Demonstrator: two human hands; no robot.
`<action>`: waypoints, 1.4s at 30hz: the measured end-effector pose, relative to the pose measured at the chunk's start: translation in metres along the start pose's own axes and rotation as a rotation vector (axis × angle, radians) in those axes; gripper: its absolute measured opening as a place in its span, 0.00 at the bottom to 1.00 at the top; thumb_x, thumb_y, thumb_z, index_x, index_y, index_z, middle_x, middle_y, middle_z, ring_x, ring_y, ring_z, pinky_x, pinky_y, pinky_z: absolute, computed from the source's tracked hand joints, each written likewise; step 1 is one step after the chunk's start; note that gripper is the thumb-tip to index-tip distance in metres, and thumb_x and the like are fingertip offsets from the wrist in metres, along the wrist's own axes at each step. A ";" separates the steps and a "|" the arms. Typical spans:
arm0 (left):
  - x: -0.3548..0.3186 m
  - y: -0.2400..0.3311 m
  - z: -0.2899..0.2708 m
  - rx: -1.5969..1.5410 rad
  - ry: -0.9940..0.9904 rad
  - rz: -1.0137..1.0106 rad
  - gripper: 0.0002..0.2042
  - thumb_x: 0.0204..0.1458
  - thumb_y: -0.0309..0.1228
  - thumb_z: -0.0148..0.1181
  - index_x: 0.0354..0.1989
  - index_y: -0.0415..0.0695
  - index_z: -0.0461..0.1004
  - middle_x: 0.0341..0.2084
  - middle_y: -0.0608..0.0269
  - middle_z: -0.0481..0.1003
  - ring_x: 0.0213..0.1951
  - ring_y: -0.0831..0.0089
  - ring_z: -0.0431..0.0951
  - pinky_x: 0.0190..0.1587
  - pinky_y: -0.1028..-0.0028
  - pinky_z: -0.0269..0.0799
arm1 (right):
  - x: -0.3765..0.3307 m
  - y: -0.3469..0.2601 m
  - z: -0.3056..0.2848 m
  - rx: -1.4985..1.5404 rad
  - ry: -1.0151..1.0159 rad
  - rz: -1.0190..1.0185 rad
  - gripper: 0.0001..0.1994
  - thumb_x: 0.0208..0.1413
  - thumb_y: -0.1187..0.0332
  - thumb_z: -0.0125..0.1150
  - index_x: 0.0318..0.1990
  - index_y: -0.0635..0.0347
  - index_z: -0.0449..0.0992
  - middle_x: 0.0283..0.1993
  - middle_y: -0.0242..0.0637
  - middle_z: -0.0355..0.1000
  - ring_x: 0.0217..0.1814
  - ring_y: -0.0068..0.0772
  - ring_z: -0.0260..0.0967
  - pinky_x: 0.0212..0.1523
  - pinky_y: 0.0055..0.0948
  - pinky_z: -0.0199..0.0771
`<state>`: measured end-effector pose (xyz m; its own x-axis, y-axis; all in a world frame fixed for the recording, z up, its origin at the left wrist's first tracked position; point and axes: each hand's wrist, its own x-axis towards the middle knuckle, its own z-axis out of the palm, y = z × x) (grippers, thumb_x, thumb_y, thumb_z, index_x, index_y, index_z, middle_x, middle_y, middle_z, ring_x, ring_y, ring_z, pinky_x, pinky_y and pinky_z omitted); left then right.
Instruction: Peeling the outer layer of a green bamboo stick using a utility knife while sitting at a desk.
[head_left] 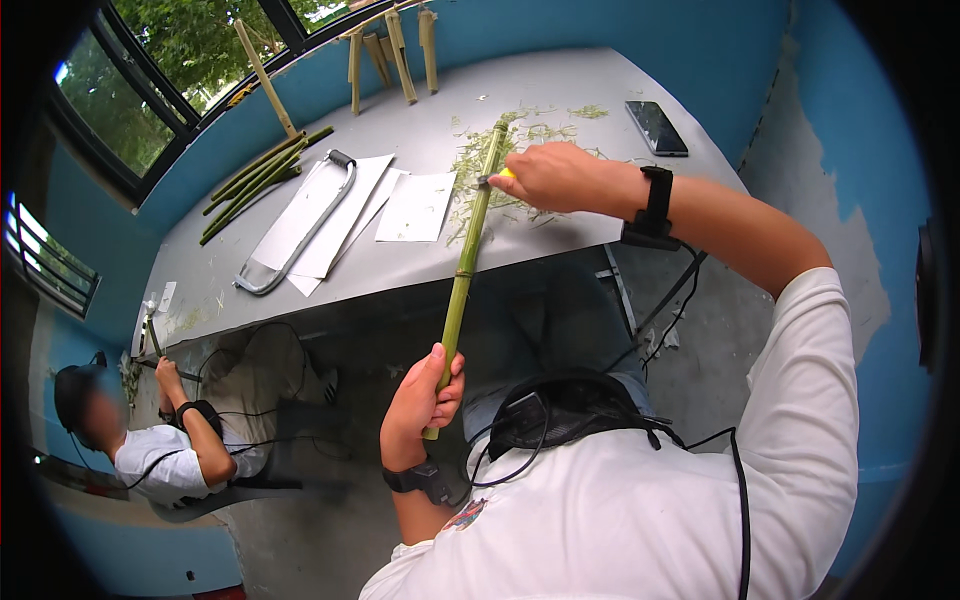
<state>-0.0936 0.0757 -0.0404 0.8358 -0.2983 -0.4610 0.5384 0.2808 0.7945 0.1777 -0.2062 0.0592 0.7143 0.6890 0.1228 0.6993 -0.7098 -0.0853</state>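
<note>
A long green bamboo stalk (465, 262) slants from my lap up over the table's front edge, its far end resting among the shavings. My left hand (422, 395) is wrapped round its lower end. Closed in my right hand (560, 177) is a small yellow-handled knife (507, 173); its dark metal end touches the stalk's upper part, and most of the handle is hidden by my fingers. Green bamboo shavings (530, 133) lie scattered around the stalk's far end. White paper sheets (416, 208) lie just left of it.
The grey table (590, 235) also bears a hacksaw (318, 225) on paper, several thin green stalks (255, 185) and a phone (656, 128). Bamboo pieces (400, 60) hang near the window. A co-worker (175, 450) sits at left, holding a tool. Black cables cross my lap.
</note>
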 end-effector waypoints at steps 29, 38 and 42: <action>0.021 -0.025 -0.035 -0.600 -0.349 -0.080 0.22 0.83 0.54 0.37 0.41 0.51 0.63 0.20 0.77 0.54 0.13 0.91 0.46 0.10 0.85 0.44 | -0.012 -0.009 0.019 0.056 0.086 0.006 0.31 0.81 0.40 0.49 0.40 0.63 0.78 0.33 0.57 0.80 0.38 0.68 0.79 0.42 0.62 0.78; 0.019 -0.024 -0.036 -0.634 -0.366 -0.085 0.22 0.83 0.54 0.38 0.41 0.50 0.63 0.20 0.77 0.54 0.13 0.91 0.46 0.10 0.85 0.43 | -0.010 -0.010 0.017 -0.033 0.083 0.039 0.32 0.80 0.40 0.49 0.39 0.62 0.83 0.33 0.57 0.82 0.39 0.66 0.82 0.44 0.61 0.80; 0.019 -0.021 -0.036 -0.639 -0.385 -0.089 0.22 0.83 0.54 0.38 0.42 0.50 0.63 0.20 0.77 0.54 0.13 0.91 0.46 0.10 0.85 0.43 | -0.004 0.004 0.016 -0.085 0.117 0.115 0.32 0.81 0.41 0.47 0.41 0.63 0.82 0.36 0.57 0.83 0.42 0.64 0.83 0.45 0.60 0.82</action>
<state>-0.0852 0.0970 -0.0801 0.7528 -0.6095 -0.2487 0.6577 0.6806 0.3228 0.1787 -0.2094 0.0427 0.7778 0.5843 0.2314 0.6046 -0.7962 -0.0219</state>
